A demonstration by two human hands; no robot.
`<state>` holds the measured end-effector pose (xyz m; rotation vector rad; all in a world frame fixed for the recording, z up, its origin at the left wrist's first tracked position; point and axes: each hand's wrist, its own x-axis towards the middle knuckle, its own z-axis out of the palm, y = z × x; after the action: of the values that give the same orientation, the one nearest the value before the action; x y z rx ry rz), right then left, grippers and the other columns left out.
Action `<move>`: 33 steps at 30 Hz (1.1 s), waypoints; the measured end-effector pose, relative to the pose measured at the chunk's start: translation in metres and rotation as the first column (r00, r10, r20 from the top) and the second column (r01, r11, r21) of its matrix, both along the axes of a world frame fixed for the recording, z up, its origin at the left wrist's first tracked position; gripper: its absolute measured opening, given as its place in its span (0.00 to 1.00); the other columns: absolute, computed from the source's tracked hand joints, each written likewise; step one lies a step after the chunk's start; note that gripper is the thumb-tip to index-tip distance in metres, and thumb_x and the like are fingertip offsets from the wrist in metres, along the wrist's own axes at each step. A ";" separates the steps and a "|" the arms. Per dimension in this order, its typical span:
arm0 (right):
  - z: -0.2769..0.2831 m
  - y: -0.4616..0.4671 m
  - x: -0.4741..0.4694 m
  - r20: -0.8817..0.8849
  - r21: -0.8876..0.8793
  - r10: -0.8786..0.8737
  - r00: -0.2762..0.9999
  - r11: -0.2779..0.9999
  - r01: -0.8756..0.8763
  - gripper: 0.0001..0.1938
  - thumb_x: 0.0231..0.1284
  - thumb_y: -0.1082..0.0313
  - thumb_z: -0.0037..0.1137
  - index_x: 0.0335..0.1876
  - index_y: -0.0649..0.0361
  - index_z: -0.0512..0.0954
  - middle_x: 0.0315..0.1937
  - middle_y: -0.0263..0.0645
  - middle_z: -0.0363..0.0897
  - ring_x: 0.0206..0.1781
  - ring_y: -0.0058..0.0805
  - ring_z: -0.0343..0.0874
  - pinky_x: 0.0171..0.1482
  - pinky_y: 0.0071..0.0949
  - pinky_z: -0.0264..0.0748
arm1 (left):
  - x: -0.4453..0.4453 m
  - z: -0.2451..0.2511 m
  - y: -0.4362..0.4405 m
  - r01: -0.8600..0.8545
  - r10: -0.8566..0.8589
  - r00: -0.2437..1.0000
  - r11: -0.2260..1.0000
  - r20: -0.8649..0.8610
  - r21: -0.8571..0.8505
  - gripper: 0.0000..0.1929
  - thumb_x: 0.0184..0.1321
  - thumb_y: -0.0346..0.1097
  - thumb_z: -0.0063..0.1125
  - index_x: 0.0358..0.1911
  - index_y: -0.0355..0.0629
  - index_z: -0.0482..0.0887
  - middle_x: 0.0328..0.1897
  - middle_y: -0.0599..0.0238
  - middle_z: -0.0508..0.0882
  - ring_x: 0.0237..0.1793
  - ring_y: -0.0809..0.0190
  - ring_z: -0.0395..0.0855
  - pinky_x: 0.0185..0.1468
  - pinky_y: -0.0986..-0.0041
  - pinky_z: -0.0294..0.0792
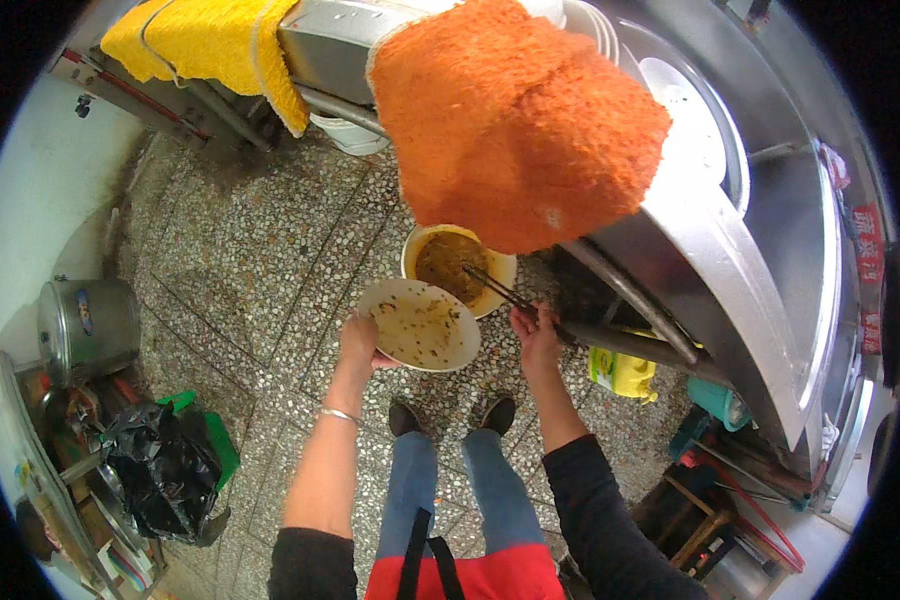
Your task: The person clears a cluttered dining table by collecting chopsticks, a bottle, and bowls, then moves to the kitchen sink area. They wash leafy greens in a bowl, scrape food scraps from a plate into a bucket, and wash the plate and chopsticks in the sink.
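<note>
My left hand (361, 343) grips the left rim of a white bowl (420, 324), tilted so its inside shows, with dark bits and food residue stuck to it. In my right hand (538, 330) are dark chopsticks (497, 287), their tips reaching over a white bucket (501, 279) on the floor. Brown liquid (450, 262) with scraps fills part of that bucket. The bowl overlaps the bucket's lower left edge in this view; whether they touch I cannot tell.
An orange cloth (517, 127) hangs over the metal counter (727, 247) above the bucket. A yellow cloth (210, 45) hangs at upper left. On the left stand a metal pot (90, 326) and a black plastic bag (157, 472). A yellow bag (622, 371) lies under the counter.
</note>
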<state>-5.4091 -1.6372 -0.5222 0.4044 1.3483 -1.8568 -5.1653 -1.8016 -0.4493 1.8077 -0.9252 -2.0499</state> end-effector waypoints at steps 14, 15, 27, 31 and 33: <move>-0.050 -0.003 0.020 -0.054 0.318 -0.014 0.998 0.947 0.030 0.16 0.63 0.59 0.58 0.49 0.60 0.72 0.44 0.46 0.76 0.39 0.40 0.82 0.48 0.38 0.84 | 0.031 -0.027 0.052 -0.208 0.203 0.975 0.977 -0.095 -0.044 0.31 0.48 0.27 0.38 0.62 0.34 0.65 0.49 0.49 0.77 0.46 0.52 0.78 0.40 0.64 0.78; -0.045 -0.009 0.020 -0.062 0.411 0.009 0.998 0.912 0.017 0.16 0.63 0.59 0.59 0.48 0.60 0.71 0.44 0.45 0.76 0.38 0.41 0.82 0.48 0.38 0.84 | 0.031 -0.025 0.051 -0.210 0.204 0.976 0.975 -0.073 -0.073 0.31 0.48 0.27 0.38 0.62 0.34 0.65 0.50 0.50 0.77 0.46 0.52 0.78 0.40 0.64 0.78; 0.072 0.028 0.018 -0.036 0.024 0.198 0.980 0.980 -0.197 0.21 0.64 0.53 0.56 0.50 0.64 0.71 0.42 0.44 0.77 0.44 0.39 0.81 0.46 0.38 0.81 | 0.013 0.065 0.020 -0.163 0.162 0.986 0.986 -0.038 -0.021 0.29 0.54 0.33 0.37 0.64 0.43 0.64 0.52 0.44 0.77 0.37 0.44 0.84 0.22 0.58 0.82; 0.051 0.002 0.014 0.069 -0.004 -0.019 0.997 1.000 0.019 0.20 0.65 0.54 0.55 0.51 0.64 0.70 0.44 0.44 0.76 0.46 0.40 0.80 0.50 0.38 0.80 | 0.003 0.059 0.006 -0.049 0.048 0.998 0.999 0.031 0.023 0.28 0.57 0.32 0.35 0.65 0.43 0.61 0.52 0.43 0.77 0.33 0.43 0.84 0.21 0.60 0.82; 0.043 -0.012 0.017 0.105 0.222 -0.046 0.993 0.975 0.022 0.20 0.65 0.55 0.55 0.51 0.64 0.70 0.44 0.44 0.76 0.45 0.40 0.80 0.50 0.36 0.80 | 0.004 0.049 0.007 -0.013 0.013 1.000 1.000 0.001 0.021 0.27 0.58 0.32 0.34 0.65 0.43 0.60 0.52 0.43 0.77 0.33 0.43 0.84 0.22 0.59 0.82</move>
<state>-5.3916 -1.6494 -0.4793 0.6383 1.4850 -1.6911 -5.1618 -1.7945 -0.4001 1.8210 -0.8939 -2.0585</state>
